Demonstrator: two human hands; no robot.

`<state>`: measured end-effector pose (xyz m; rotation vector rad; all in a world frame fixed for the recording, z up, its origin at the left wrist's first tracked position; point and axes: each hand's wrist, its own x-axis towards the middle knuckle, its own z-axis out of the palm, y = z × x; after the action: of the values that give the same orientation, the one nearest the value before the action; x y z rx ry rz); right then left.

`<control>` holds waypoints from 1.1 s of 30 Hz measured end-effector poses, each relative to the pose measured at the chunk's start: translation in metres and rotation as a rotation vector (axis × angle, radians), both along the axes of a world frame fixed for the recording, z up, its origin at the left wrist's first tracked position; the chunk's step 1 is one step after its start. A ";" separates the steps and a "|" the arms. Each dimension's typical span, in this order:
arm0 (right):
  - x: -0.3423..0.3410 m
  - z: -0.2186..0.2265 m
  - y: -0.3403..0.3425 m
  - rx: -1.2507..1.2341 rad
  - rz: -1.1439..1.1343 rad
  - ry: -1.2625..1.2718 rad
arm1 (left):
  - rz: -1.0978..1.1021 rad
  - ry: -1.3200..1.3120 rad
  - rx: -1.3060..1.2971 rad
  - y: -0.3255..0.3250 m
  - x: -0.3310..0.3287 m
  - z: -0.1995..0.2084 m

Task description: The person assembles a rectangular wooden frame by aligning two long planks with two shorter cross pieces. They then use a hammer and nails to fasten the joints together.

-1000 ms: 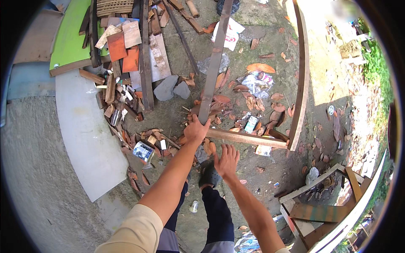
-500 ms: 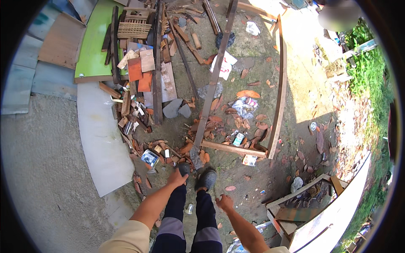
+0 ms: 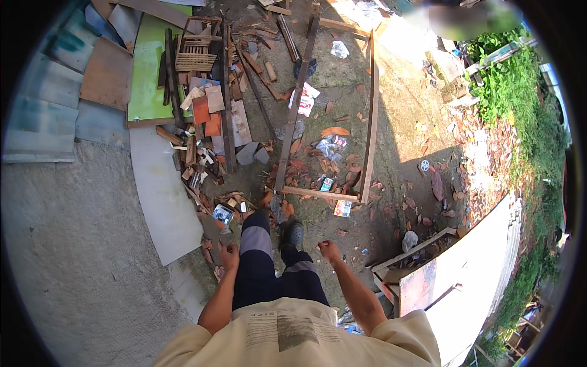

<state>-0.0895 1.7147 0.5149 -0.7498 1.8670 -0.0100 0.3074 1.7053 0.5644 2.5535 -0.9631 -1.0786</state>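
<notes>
My left hand [image 3: 229, 257] hangs beside my left thigh, its fingers loosely curled with nothing visible in them. To the right of my legs, my right hand [image 3: 329, 251] is held over the ground, also curled and with no object showing. A dark clog [image 3: 293, 234] is on my right foot; my bent left knee hides the other one. Ahead of my feet a long wooden frame [image 3: 370, 122] lies on the ground. Closest to my left hand is a blue-and-white container [image 3: 222, 214] among leaves and wood scraps.
Scrap wood, a slatted wooden piece [image 3: 195, 55] and orange tiles [image 3: 200, 110] are heaped at the far left, beside a green board [image 3: 147, 92]. A pale panel [image 3: 165, 208] lies left of my legs. At the right a large white sheet [image 3: 458, 269] leans on a wooden box frame [image 3: 416, 251].
My left hand has left the left clog and drawn back beside my thigh. My left knee has risen and my torso now shows. The right hand stays apart, slightly farther forward.
</notes>
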 end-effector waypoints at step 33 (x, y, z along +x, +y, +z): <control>0.172 0.193 -0.442 -0.400 -0.227 -0.178 | -0.453 0.498 -0.314 -0.449 0.003 0.083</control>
<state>0.0828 1.2725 0.7082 -0.7719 1.7877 -0.5914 0.3100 1.2560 0.6473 1.7339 -1.4505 -1.4435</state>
